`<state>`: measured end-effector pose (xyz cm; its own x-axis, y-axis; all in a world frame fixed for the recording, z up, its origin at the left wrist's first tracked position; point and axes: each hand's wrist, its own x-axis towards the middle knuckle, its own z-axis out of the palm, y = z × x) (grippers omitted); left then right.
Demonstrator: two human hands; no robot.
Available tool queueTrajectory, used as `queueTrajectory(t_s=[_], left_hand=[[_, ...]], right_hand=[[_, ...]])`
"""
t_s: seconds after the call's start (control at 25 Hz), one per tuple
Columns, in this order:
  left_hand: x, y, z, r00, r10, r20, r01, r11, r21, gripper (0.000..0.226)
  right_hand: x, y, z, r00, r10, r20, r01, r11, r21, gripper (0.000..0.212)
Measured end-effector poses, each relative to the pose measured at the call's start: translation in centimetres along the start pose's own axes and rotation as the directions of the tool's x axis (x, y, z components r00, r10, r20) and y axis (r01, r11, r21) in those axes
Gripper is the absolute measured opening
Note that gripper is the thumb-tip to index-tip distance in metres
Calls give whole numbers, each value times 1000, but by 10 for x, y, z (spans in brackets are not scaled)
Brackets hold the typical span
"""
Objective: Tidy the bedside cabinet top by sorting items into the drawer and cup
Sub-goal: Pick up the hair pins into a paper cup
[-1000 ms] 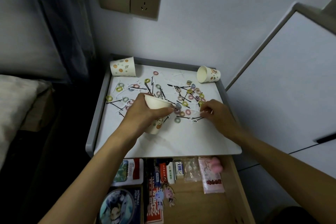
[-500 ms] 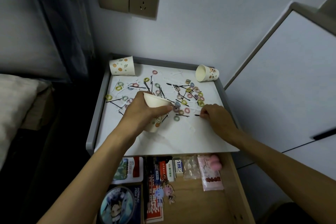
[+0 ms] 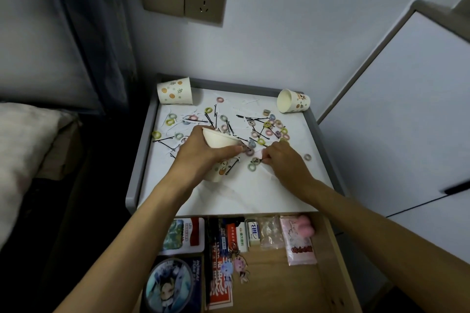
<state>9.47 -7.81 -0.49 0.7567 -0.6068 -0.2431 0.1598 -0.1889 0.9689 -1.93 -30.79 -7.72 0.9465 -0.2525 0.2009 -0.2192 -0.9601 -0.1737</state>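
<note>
My left hand (image 3: 201,152) grips a white paper cup (image 3: 218,141) tilted over the middle of the white cabinet top (image 3: 244,190). Just right of it, my right hand (image 3: 282,160) pinches black hairpins (image 3: 256,160) against the top, beside a green hair ring (image 3: 251,167). Several small coloured hair rings (image 3: 269,132) and black hairpins (image 3: 162,140) lie scattered across the back half of the top. The drawer (image 3: 277,284) below stands pulled open.
A dotted paper cup (image 3: 174,91) stands upside down at the back left corner. Another cup (image 3: 292,100) lies on its side at the back right. The drawer holds cards, small boxes, keyrings and a pink packet (image 3: 300,241). A white cupboard stands right, a bed left.
My right hand slid left along the top with the hairpins, closer to the cup. The left hand and its cup stayed in place.
</note>
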Motion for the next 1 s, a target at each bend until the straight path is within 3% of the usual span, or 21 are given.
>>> queueTrajectory(t_s=[0.12,0.24,0.4,0.48,0.56,0.64,0.8,0.92,1.0], left_hand=[[1,-1,2,1000,15,-11,-14,999,40,62],[3,-3,4,999,33,-25,-30,993,115,66],[2,-8,5,999,43,-16,-39,982,185,67],[1,-9,6,998,66,5,-65,967,246,67],[0,-10,8,994,98,40,-105,944,311,69],[-1,-10,9,988,135,80,-155,921,358,73],[-2,-9,11,968,224,115,-252,870,423,84],[0,-9,9,957,272,100,-286,834,471,84],[2,-9,9,958,277,70,-276,830,484,84]], right_hand=[[-8,1,-2,1000,-14,10,14,1000,-7,8],[-4,12,-21,990,102,98,-107,993,46,13],[12,22,-62,983,62,171,-65,998,9,20],[20,15,-81,992,65,106,-78,989,128,16],[27,-7,-93,994,101,44,-110,922,371,13],[34,-36,-97,996,30,87,-71,851,520,13],[38,-74,-89,958,-173,230,38,867,496,15],[40,-73,-83,987,24,157,-113,802,586,16],[38,-74,-74,968,122,219,-240,705,668,15]])
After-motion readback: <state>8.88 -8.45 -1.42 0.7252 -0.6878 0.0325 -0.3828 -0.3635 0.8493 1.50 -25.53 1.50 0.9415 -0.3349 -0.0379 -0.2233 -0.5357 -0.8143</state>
